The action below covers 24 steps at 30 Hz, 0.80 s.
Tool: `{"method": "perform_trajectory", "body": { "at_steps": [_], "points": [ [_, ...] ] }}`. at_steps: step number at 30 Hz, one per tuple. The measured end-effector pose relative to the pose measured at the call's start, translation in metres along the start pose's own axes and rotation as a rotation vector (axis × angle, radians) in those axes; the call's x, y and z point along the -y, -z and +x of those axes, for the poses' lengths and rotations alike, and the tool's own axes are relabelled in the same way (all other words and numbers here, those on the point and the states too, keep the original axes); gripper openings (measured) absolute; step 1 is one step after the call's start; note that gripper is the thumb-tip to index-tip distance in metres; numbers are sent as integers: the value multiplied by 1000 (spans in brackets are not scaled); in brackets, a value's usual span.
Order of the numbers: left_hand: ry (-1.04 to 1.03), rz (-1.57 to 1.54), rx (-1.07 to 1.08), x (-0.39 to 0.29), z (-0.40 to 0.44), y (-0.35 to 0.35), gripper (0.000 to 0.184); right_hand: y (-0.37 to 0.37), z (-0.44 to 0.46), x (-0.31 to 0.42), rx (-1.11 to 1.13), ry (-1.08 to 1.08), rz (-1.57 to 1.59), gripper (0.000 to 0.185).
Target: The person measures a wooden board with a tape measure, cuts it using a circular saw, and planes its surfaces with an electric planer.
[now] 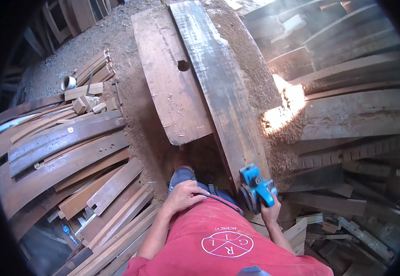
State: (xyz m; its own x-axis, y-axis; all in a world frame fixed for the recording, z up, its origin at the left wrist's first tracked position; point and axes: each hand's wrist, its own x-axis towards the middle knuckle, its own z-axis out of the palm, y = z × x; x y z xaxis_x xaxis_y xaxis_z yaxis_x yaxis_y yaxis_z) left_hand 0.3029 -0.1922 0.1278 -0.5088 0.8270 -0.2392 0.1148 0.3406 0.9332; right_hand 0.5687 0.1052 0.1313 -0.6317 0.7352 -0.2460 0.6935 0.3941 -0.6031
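My right hand (269, 212) is wrapped round the rear handle of a blue electric planer (257, 186). The planer is at the near end of a long plank (218, 78), whose surface is dark and weathered far off and browner close to me. My left hand (184, 197) is in front of my waist, fingers curled on a black power cord (220, 201) that runs across my red shirt toward the planer. Under the plank is a wide wooden board (165, 78) with a round hole in it.
Wood shavings (282, 108) are heaped right of the plank, partly in bright sunlight. Stacked boards (76, 138) and small offcuts lie on my left, with a roll of tape (68, 83) beyond. More large planks (351, 112) are piled on the right.
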Motion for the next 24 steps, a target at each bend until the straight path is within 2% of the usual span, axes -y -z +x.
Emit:
{"method": "perform_trajectory", "body": {
  "at_steps": [3,5,6,9,14,18,19,20,21,22,23,24],
  "points": [
    [79,-76,-57,8,5,23,22,-29,75,52,-40,71,-25,38],
    [110,-96,-167,17,11,42,22,-55,139,96,-58,119,-60,35],
    [149,-131,-193,18,15,52,22,-68,172,119,-50,115,-78,40],
    [146,-221,-317,31,26,76,23,-109,275,184,-55,252,-35,33],
    [254,-289,-386,50,50,113,21,-173,430,315,-100,411,-50,27],
    [298,-365,-414,47,75,152,17,-229,553,413,-154,379,-144,39],
    [311,-410,-439,50,81,160,16,-237,577,445,-109,254,-211,43],
    [364,-610,-466,58,83,161,17,-247,602,470,-139,303,-218,47],
    [372,-618,-471,57,91,170,17,-267,641,486,-181,293,-214,48],
    [374,-785,-527,51,100,181,18,-276,667,511,-131,298,-175,49],
    [375,-951,-583,49,107,192,20,-303,718,517,-275,408,-180,50],
    [368,-836,-521,56,107,202,30,-316,747,534,-308,473,-177,42]
  ]
}}
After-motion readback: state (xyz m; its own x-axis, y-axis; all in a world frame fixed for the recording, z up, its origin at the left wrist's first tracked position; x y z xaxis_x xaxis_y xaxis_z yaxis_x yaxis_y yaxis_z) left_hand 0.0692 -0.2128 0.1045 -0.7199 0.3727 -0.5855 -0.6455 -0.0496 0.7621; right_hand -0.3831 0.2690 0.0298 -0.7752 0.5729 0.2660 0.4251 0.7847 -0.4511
